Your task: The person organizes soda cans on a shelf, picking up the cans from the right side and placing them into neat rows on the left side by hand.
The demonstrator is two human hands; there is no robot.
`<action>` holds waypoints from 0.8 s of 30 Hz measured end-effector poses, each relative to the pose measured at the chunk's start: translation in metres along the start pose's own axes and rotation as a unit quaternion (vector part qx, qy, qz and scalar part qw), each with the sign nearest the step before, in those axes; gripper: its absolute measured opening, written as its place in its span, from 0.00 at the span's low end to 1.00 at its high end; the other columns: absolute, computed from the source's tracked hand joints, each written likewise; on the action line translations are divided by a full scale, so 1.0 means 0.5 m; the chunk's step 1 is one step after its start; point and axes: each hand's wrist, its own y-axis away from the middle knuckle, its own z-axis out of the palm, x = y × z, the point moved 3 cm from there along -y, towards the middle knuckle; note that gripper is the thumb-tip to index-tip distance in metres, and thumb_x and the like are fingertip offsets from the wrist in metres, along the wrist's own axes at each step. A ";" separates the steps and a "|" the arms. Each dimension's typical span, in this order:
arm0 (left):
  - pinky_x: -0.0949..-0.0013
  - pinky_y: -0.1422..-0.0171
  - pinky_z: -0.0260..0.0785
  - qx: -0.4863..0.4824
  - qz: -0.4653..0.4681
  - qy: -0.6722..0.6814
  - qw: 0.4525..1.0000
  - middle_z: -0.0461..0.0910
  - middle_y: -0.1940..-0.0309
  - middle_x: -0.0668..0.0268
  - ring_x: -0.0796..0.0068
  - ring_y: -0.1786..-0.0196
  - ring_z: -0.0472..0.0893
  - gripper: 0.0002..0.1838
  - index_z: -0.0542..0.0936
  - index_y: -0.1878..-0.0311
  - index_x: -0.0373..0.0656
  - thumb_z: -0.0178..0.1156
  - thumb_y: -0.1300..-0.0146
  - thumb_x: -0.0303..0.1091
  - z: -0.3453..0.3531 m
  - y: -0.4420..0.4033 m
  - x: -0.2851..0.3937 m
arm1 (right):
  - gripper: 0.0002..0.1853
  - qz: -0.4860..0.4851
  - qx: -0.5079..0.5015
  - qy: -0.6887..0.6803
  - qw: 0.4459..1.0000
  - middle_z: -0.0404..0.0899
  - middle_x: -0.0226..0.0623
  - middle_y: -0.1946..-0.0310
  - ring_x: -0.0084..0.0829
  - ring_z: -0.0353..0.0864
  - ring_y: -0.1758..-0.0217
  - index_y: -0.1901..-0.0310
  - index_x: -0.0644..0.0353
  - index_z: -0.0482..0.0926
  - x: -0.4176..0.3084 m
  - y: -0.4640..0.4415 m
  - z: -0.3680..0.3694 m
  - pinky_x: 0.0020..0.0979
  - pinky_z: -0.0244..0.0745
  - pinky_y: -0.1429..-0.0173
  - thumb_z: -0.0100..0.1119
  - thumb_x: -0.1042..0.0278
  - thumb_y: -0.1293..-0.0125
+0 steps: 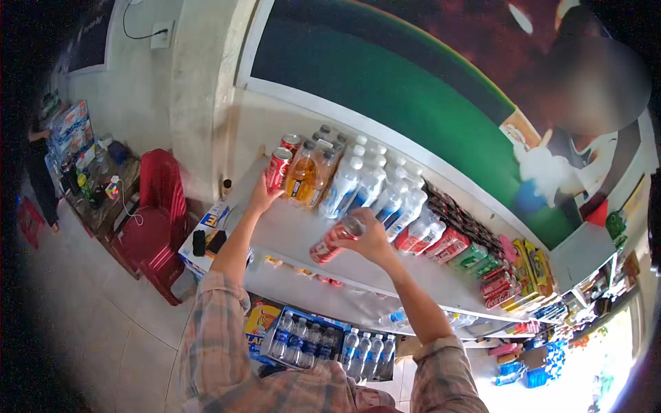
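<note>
My left hand (264, 193) is wrapped round an upright red soda can (278, 168) at the left end of the white shelf (275, 230). Just behind that can stands another red can (291, 142). My right hand (368, 237) grips a tilted red soda can (332, 241) over the front part of the shelf; whether it touches the surface I cannot tell. Beside the left can are bottles of amber drink (304, 177), followed by rows of clear water bottles (342, 186).
Farther right on the shelf are red cans (449, 245), green cans (475, 259) and yellow packets (530, 268). Below stand bottles in a blue carton (297, 342). A red plastic chair (153, 227) and a cluttered table (103, 199) are at left. A framed poster (385, 89) hangs behind.
</note>
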 end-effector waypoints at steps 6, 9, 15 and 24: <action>0.59 0.50 0.67 0.026 -0.048 0.035 0.998 0.74 0.56 0.49 0.50 0.52 0.75 0.31 0.63 0.47 0.37 0.66 0.52 0.33 0.006 -0.003 -0.052 | 0.38 0.022 -0.017 -0.015 0.999 0.78 0.46 0.59 0.39 0.79 0.56 0.52 0.61 0.68 -0.048 -0.140 0.147 0.35 0.73 0.52 0.77 0.57 0.65; 0.60 0.53 0.68 0.049 -0.063 0.103 0.991 0.76 0.61 0.54 0.53 0.57 0.77 0.25 0.65 0.49 0.36 0.63 0.51 0.25 -0.032 0.000 0.036 | 0.36 -0.002 0.023 -0.008 1.000 0.78 0.49 0.63 0.48 0.78 0.59 0.55 0.60 0.66 -0.063 -0.188 0.186 0.42 0.73 0.55 0.75 0.59 0.67; 0.62 0.46 0.64 0.012 -0.008 0.099 0.995 0.72 0.54 0.52 0.58 0.51 0.73 0.28 0.62 0.43 0.35 0.59 0.47 0.23 -0.011 -0.004 -0.008 | 0.38 0.066 0.034 0.044 0.996 0.78 0.49 0.63 0.47 0.79 0.58 0.53 0.60 0.68 -0.083 -0.247 0.219 0.41 0.73 0.54 0.76 0.55 0.66; 0.61 0.50 0.66 0.019 0.003 0.076 0.997 0.72 0.56 0.50 0.53 0.54 0.74 0.26 0.62 0.44 0.36 0.59 0.46 0.26 0.004 -0.009 -0.036 | 0.38 0.052 0.077 0.024 0.995 0.76 0.48 0.58 0.47 0.77 0.56 0.51 0.58 0.66 -0.067 -0.242 0.235 0.42 0.73 0.52 0.75 0.57 0.66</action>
